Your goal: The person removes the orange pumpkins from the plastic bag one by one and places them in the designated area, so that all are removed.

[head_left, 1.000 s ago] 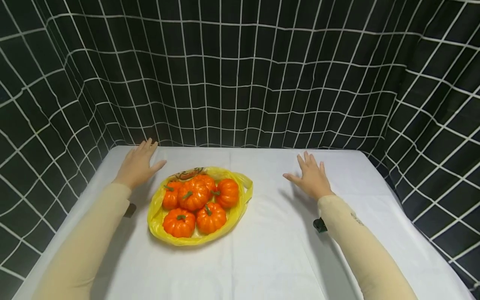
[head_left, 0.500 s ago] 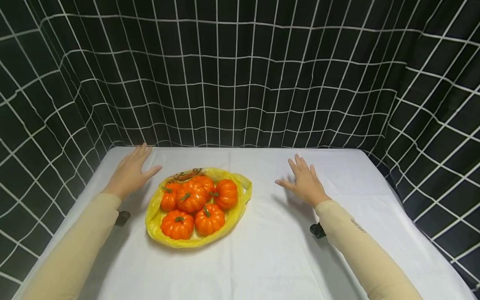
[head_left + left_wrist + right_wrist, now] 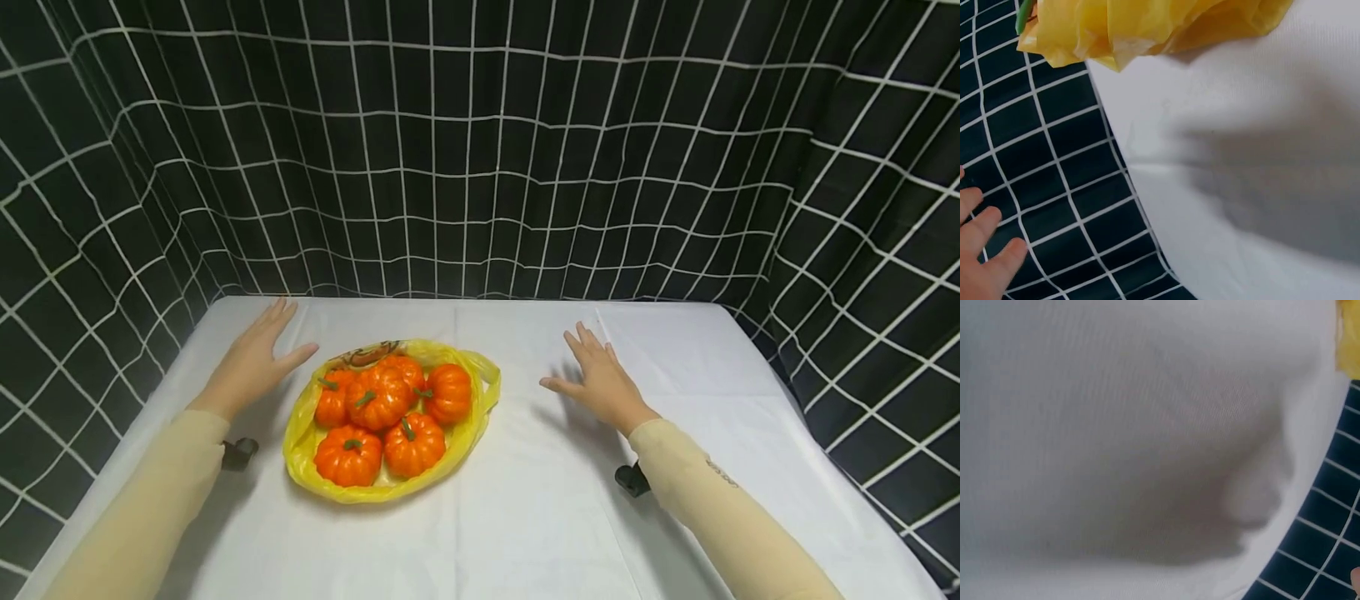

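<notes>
A yellow plastic bag (image 3: 302, 467) lies on the white table, its mouth spread wide. Inside it sit several small orange pumpkins (image 3: 414, 444) with green stems, one resting on top of the others. To the left of the bag, my left hand (image 3: 251, 360) is held over the table with fingers extended and thumb pointing toward the bag; it holds nothing. My right hand (image 3: 602, 382), also bare, hovers to the right of the bag with its fingers spread. In the left wrist view the bag's side (image 3: 1166, 28) shows at the top, and fingertips (image 3: 979, 228) at the lower left.
The white tablecloth (image 3: 525, 517) covers the table. Black curtains with a white grid (image 3: 480, 150) enclose its back and both sides. A small dark wrist camera (image 3: 632, 480) hangs under the right forearm, and another (image 3: 240, 454) under the left.
Both hands have drawn slightly back toward the body and shifted a little left, fingers still extended. The bag and pumpkins keep their arrangement; the view has shifted slightly.
</notes>
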{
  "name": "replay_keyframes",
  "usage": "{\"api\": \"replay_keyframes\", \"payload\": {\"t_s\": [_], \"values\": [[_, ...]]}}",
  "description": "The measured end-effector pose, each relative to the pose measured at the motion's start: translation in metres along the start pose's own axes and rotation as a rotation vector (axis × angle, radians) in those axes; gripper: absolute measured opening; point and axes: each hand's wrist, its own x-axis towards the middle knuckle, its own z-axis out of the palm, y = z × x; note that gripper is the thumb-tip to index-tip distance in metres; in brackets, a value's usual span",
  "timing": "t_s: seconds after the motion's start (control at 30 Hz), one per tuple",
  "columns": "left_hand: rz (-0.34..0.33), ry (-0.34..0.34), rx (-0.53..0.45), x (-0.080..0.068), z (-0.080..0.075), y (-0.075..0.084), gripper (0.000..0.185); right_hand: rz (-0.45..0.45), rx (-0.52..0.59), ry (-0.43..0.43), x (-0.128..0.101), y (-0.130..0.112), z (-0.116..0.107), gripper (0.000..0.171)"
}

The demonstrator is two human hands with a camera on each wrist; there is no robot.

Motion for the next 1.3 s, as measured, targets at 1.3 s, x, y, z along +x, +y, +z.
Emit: {"api": "replay_keyframes", "payload": {"t_s": [1.3], "values": [[-0.248, 0.090, -0.445, -0.056, 0.037, -0.009, 0.080, 0.006, 0.269, -0.001, -0.023, -0.054, 0.020, 0.097]]}}
